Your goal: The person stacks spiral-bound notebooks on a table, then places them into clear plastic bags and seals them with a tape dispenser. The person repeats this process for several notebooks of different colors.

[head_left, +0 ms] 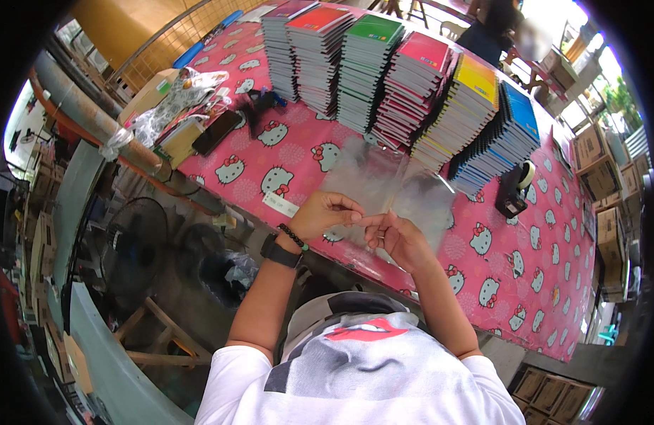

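Observation:
My left hand, with a dark watch and a beaded bracelet on its wrist, has thumb and fingers pinched together. My right hand meets it at the fingertips, its fingers curled. Whatever lies between the fingertips, if anything, is too small to make out. Beneath and beyond both hands, clear plastic bags lie flat on the pink, cat-patterned tablecloth. A white paper strip rests just left of my left hand. Behind the bags rise several tall stacks of spiral notebooks, including a green stack and a yellow stack.
Right of the blue notebook stack stands a black tape dispenser. A dark phone and crumpled plastic wrapping lie at the left edge. A fan stands below left. Cardboard boxes are piled at right; another person is far back.

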{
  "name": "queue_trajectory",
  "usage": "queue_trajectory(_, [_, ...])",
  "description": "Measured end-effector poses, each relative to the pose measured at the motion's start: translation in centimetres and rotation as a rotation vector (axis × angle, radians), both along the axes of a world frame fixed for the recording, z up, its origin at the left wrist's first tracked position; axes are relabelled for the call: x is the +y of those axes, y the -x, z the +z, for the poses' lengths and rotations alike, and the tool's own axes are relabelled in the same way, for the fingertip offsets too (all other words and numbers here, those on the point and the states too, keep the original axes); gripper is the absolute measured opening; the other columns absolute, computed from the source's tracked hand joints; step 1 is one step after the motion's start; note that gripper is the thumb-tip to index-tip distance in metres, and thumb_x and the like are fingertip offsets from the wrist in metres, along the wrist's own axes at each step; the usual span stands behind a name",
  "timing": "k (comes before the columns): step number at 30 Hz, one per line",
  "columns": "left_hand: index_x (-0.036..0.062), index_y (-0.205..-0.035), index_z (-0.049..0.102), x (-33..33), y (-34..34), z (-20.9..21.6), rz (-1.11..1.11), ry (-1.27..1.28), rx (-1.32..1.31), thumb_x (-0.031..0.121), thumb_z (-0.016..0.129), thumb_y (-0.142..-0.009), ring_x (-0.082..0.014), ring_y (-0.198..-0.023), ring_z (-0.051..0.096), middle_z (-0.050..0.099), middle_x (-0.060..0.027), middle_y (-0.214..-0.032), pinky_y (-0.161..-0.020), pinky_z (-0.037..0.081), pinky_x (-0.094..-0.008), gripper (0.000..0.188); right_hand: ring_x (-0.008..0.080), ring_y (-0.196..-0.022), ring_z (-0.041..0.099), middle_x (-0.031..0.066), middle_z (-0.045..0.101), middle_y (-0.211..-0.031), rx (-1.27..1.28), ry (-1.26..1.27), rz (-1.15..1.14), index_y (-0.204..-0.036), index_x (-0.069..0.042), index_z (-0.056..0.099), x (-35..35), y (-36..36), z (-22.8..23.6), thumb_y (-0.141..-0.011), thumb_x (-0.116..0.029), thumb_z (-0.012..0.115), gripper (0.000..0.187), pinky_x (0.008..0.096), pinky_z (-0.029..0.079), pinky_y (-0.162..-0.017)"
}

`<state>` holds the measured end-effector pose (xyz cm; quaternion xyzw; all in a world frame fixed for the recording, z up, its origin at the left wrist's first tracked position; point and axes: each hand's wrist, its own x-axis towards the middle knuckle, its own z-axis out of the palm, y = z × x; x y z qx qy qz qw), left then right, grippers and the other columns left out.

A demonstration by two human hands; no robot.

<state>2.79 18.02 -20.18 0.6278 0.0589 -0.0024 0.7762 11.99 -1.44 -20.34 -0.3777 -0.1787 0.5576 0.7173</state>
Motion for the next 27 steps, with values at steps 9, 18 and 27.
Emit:
queue_trajectory(9, [0.0006,-0.088,0.051,1.5,4.0,-2.4,0.523,-0.641,-0.221,0.014,0.056,-0.088,-0.0161,-0.071,0.054,0.055,-0.0065,-0.079,-0.064,0.044,-0.0282,0.015,0.0112,-0.075,0.055,0.0037,0.061,-0.084,0.105,0.086,0.028,-0.108,0.005,0.058,6.9,2.3,-0.2,-0.095,-0.048,0.034,0.059,0.0242,0.044,-0.071])
queue_trajectory(18, [0.0000,-0.088,0.049,7.9,9.8,-6.3,0.852,-0.623,-0.146,0.006,0.055,-0.086,-0.0256,-0.069,0.051,0.050,-0.0127,-0.081,-0.064,0.042,-0.0325,0.008,0.0119,-0.073,0.057,0.0046,0.063,-0.080,0.407,0.213,0.055,-0.106,0.005,0.059,18.0,6.4,-2.8,-0.094,-0.049,0.034,0.061,0.0244,0.044,-0.067])
queue_trajectory(27, [0.0018,-0.086,0.050,16.9,16.9,-9.8,1.089,-0.272,0.156,0.013,0.053,-0.091,-0.0108,-0.064,0.049,0.053,-0.0026,-0.077,-0.060,0.042,-0.0243,0.013,0.0135,-0.075,0.058,0.0061,0.063,-0.082,0.081,0.448,0.298,-0.098,0.001,0.062,24.8,9.6,-5.7,-0.090,-0.026,0.052,0.029,0.0252,0.044,-0.067])
